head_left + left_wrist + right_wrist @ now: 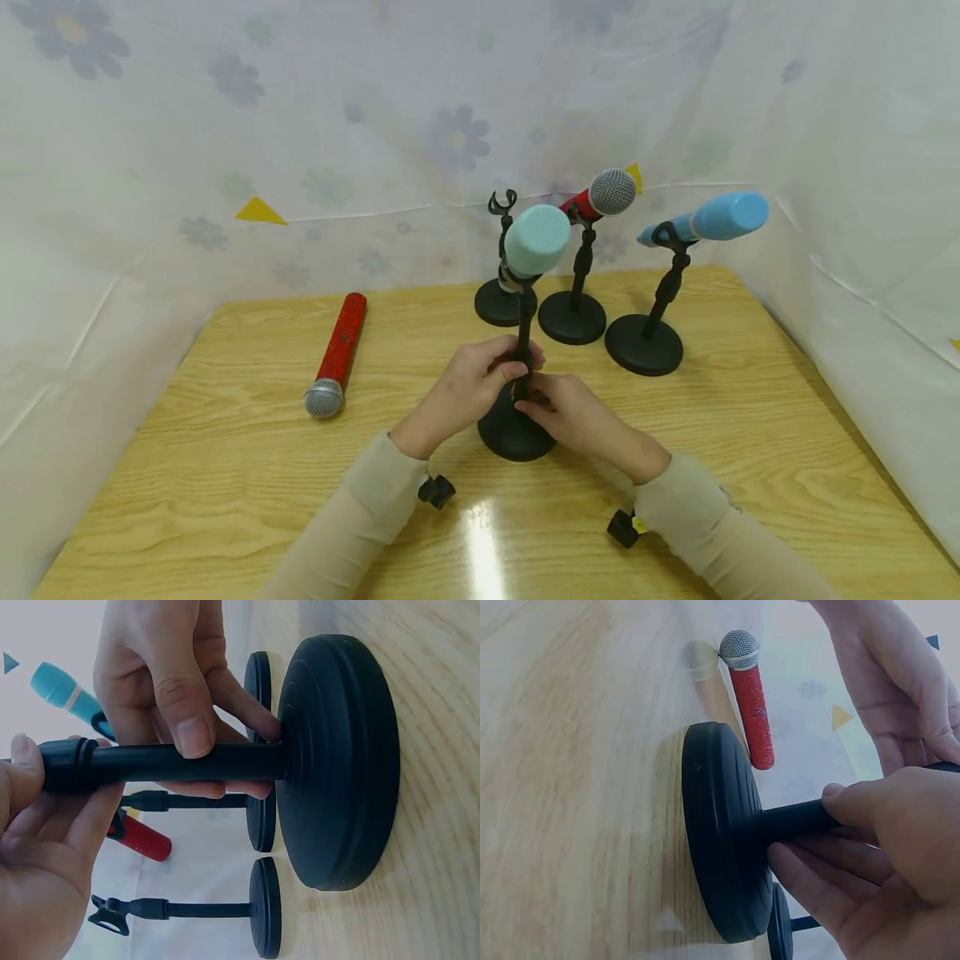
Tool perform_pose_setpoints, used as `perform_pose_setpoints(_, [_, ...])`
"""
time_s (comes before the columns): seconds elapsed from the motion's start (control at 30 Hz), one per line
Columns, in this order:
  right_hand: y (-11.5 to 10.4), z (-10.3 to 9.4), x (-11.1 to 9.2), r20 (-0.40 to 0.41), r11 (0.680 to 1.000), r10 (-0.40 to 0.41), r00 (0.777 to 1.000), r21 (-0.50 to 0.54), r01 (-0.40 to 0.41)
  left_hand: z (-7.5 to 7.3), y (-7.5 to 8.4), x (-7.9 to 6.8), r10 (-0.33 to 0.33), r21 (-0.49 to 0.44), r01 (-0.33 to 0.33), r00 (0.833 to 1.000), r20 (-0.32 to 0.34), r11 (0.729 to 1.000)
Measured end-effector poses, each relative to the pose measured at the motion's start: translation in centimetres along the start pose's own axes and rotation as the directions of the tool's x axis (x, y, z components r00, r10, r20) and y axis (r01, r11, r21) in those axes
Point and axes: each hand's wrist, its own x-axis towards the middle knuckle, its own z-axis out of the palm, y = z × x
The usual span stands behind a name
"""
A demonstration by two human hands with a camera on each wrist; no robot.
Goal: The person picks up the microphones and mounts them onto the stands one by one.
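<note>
In the head view a black microphone stand [517, 433] rises from the table, bearing a mint-green microphone [537, 240] in its clip. My left hand [467, 385] grips the pole at its thicker collar [64, 763]. Lower down, my right hand [583, 415] pinches the pole between thumb and fingers, just above the round base [337, 765]. The base sits close over the wood in both wrist views.
A red microphone [341, 350] with a silver head lies at the left. Behind my hands are an unloaded stand [495, 302], a stand with another red microphone [611, 193], and one with a blue microphone [723, 218]. A flowered sheet [390, 150] hangs behind the table.
</note>
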Motion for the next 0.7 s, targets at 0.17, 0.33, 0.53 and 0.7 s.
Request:
perform_pose_setpoints(0.17, [-0.21,0.18,0.00,-0.032,1.000,-0.005,0.999,-0.016,0.005,0.15,-0.07,-0.03,0.036,0.029,-0.035,0.999,-0.033,0.999])
perform_pose_setpoints(0.33, [-0.44,0.19,-0.01,-0.043,0.999,-0.008,0.999,-0.042,0.006,0.29,-0.15,-0.04,0.069,0.078,-0.064,0.996,-0.060,0.995])
perform_pose_setpoints(0.53, [-0.47,0.20,-0.07,-0.044,0.998,-0.014,0.999,-0.060,0.012,0.50,-0.27,-0.13,0.081,0.094,-0.073,0.993,-0.083,0.993])
perform_pose_setpoints(0.7, [-0.47,0.25,-0.21,-0.042,0.998,-0.016,0.999,-0.069,0.013,0.65,-0.17,-0.31,0.087,0.099,-0.077,0.991,-0.098,0.992])
